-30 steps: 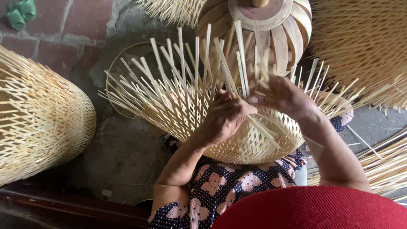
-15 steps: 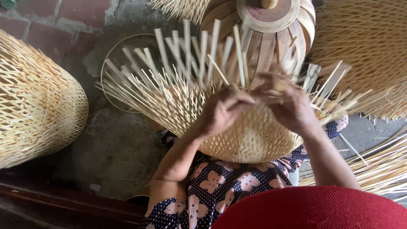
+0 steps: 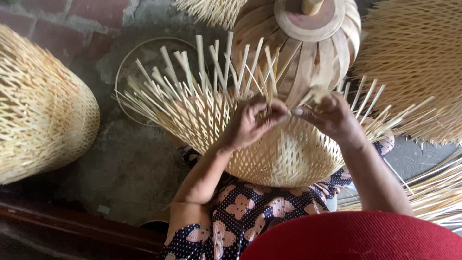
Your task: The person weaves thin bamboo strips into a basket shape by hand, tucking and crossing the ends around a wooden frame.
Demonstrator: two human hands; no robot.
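Two hands are meeting at the upper edge of a half-woven bamboo basket (image 3: 284,154) that is lying on the person's lap. The left hand (image 3: 250,123) is curling closed over the weave, and the right hand (image 3: 332,115) is pinching a thin strip (image 3: 315,94) between its fingertips. The basket is probably light, springy and easily split, best held by the woven body. Its loose strip ends are fanning up and away from the person, toward a wooden form (image 3: 308,38).

Grey concrete floor (image 3: 130,163) bears a woven basket (image 3: 38,106) and, seemingly, a hoop (image 3: 126,58).
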